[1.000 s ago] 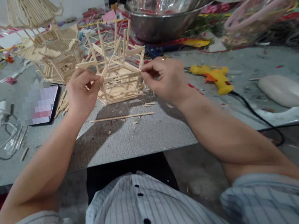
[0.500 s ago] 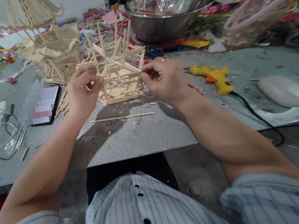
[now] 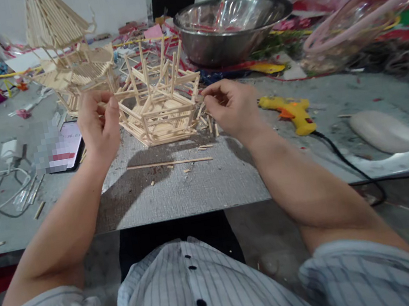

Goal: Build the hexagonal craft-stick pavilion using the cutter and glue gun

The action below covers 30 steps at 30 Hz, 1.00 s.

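A hexagonal frame of thin wooden sticks [image 3: 160,110] stands on the grey table [image 3: 179,188], with uprights poking out of its top. My left hand [image 3: 97,124] is at its upper left corner, fingers curled, thumb and fingertips pinched at the end of a stick that juts out from the frame. My right hand [image 3: 232,106] sits just right of the frame, fingers curled in a pinch near the loose stick bits at its base. What that pinch holds is hidden. A long loose stick [image 3: 169,163] lies in front of the frame.
A finished stick pagoda [image 3: 68,66] stands behind my left hand. A phone [image 3: 67,152], charger and cables [image 3: 10,151] lie at left. A yellow glue gun [image 3: 292,112] with a black cord and a white oblong object [image 3: 383,131] lie at right. A steel bowl [image 3: 230,26] sits behind.
Both hands have come off the frame's front rail. The left moved up and left to a jutting stick; the right drew slightly right. The view shifted a little.
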Tool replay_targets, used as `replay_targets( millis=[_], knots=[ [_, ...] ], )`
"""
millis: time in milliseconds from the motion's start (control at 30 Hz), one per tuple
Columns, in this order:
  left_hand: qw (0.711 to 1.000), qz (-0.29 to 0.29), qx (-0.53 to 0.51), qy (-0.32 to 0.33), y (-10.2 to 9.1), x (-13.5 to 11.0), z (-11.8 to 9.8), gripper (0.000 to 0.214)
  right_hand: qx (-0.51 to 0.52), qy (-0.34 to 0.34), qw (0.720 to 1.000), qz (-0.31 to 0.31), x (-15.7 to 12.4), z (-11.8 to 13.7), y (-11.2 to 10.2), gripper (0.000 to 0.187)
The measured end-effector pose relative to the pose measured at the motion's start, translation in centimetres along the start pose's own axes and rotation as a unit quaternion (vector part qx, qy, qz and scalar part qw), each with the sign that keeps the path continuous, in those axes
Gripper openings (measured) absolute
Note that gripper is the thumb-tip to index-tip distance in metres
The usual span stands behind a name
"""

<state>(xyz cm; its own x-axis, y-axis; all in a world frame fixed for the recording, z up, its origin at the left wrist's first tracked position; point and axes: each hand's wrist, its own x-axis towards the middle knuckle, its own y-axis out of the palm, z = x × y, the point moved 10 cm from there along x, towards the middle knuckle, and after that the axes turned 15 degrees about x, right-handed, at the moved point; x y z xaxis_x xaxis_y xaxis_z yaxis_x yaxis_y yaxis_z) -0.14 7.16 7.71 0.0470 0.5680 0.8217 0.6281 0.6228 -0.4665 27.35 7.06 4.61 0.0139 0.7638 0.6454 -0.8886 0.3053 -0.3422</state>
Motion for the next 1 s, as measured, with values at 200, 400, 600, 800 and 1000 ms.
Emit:
replay_targets(
  millis=[200,400,600,800,1000],
  knots=[
    [0.998,0.017,0.052,-0.007,-0.8,0.6,0.0,0.028,-0.015,0.053,0.998,0.025,0.7,-3.4,0.4,0.013],
    [0.974,0.155,0.158,-0.053,0.8,-1.0,-0.1,0.019,-0.038,0.114,0.974,0.193,-0.3,-4.3,3.6,0.019],
    [0.953,0.241,0.173,-0.055,2.8,-3.4,-0.9,0.026,-0.002,0.108,0.961,0.253,-0.9,-2.9,4.9,0.03],
    [0.937,0.295,0.185,-0.027,4.4,-5.2,-1.4,0.034,-0.013,0.104,0.955,0.278,-1.4,-2.5,5.4,0.028],
    [0.943,0.283,0.175,-0.018,4.8,-5.5,-1.1,0.032,-0.014,0.098,0.956,0.277,-1.5,-2.5,5.4,0.026]
  ],
)
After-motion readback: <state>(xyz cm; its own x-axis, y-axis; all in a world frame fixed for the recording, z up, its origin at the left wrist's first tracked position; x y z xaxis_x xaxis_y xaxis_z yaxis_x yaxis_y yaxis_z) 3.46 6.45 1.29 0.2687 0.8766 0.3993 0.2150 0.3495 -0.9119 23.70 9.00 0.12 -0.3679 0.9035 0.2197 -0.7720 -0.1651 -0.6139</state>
